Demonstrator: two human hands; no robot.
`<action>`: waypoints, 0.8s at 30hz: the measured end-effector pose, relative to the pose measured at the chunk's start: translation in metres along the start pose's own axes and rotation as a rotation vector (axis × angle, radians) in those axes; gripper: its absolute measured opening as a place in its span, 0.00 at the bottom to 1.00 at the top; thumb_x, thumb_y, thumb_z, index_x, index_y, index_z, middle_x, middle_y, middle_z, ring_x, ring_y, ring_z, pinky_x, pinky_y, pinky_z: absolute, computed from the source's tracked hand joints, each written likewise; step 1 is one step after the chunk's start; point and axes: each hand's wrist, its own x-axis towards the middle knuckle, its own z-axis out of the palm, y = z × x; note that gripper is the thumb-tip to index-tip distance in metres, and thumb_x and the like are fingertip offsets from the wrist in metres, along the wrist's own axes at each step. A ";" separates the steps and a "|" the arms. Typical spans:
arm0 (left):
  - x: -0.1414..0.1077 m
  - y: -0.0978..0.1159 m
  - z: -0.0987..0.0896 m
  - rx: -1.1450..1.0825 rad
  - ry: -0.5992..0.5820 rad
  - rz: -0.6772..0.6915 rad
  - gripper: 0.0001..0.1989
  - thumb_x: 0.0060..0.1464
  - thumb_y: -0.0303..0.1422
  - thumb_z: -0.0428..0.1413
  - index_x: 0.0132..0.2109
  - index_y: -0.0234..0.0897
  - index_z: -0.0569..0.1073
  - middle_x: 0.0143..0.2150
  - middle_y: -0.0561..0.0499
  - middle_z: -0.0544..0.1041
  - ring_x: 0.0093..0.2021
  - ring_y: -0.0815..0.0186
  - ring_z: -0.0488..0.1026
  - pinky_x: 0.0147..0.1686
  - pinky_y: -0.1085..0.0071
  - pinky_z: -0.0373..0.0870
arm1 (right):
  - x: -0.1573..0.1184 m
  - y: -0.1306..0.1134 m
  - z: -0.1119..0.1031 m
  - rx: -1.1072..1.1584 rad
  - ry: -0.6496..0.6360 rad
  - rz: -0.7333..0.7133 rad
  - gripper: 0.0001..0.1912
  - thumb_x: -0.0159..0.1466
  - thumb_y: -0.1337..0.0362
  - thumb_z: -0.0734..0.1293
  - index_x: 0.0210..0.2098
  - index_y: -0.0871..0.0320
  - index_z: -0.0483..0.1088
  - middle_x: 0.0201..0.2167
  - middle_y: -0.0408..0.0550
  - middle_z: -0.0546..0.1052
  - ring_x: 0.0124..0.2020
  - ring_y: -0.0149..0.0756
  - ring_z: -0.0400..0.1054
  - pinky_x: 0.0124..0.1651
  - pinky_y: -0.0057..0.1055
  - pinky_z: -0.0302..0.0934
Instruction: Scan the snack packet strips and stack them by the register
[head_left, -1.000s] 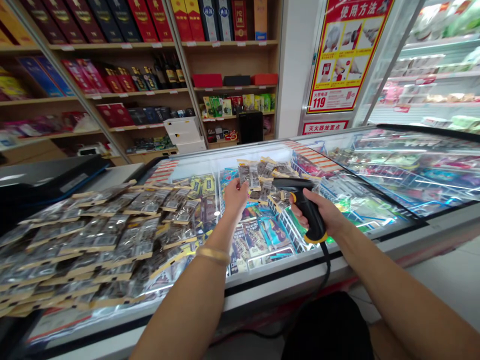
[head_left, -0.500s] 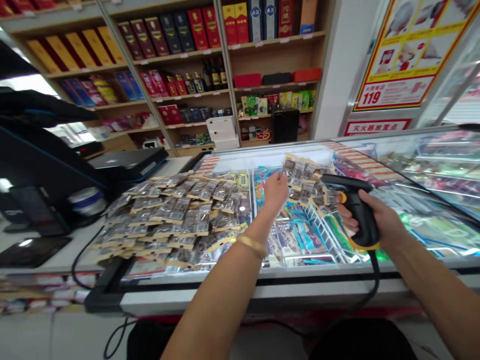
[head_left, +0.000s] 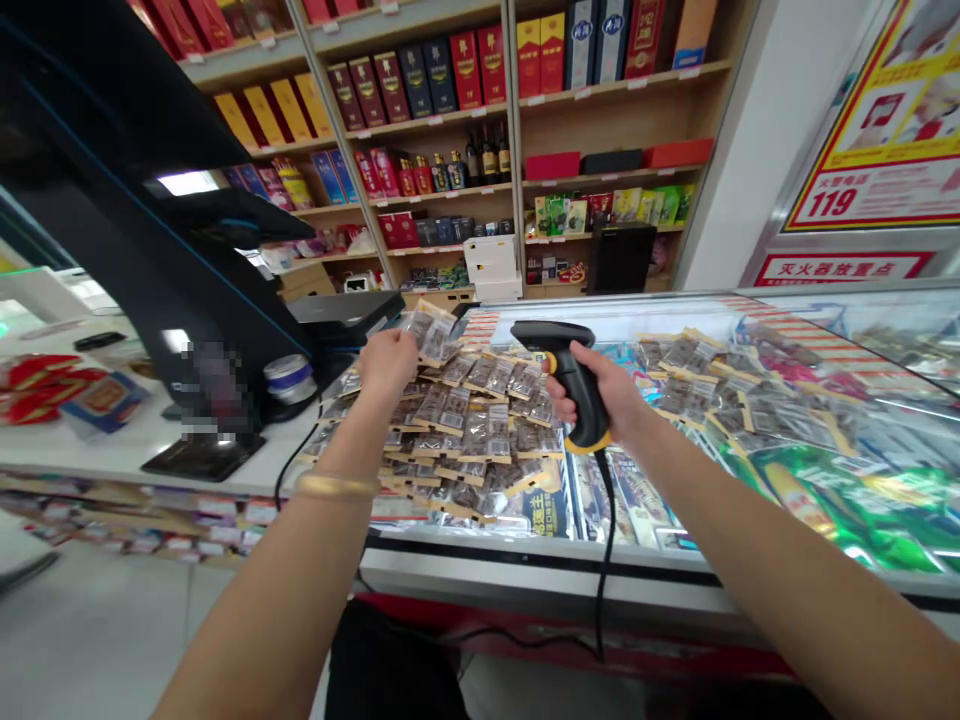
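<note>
My left hand (head_left: 388, 362) pinches a small clear packet with a tan edge (head_left: 432, 330) over the back left of a large pile of similar packets (head_left: 457, 420). The pile lies on the glass top of a freezer. In my right hand (head_left: 600, 390) is a black and yellow barcode scanner (head_left: 574, 385), its head pointing left above the pile's right side. The scanner's cable hangs down over the freezer's front edge. A smaller group of packets (head_left: 720, 385) lies on the glass to the right of the scanner.
On the left counter (head_left: 161, 430) stand a black screen unit (head_left: 135, 200), a white and blue roll (head_left: 289, 380) and red packages (head_left: 52, 385). The freezer's front rail (head_left: 525, 565) runs below my arms. Shelves (head_left: 622, 110) of boxes and bottles stand behind.
My left hand has moved left with a packet, from the right-hand group to the large pile. The scanner in my right hand has moved left too. The view has turned left.
</note>
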 end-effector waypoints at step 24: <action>-0.019 0.015 -0.002 0.435 -0.222 0.192 0.29 0.62 0.48 0.46 0.68 0.48 0.63 0.73 0.43 0.58 0.71 0.30 0.47 0.64 0.29 0.40 | 0.019 0.014 0.008 0.082 -0.063 0.067 0.19 0.70 0.50 0.57 0.39 0.59 0.67 0.19 0.41 0.69 0.16 0.27 0.60 0.17 0.22 0.58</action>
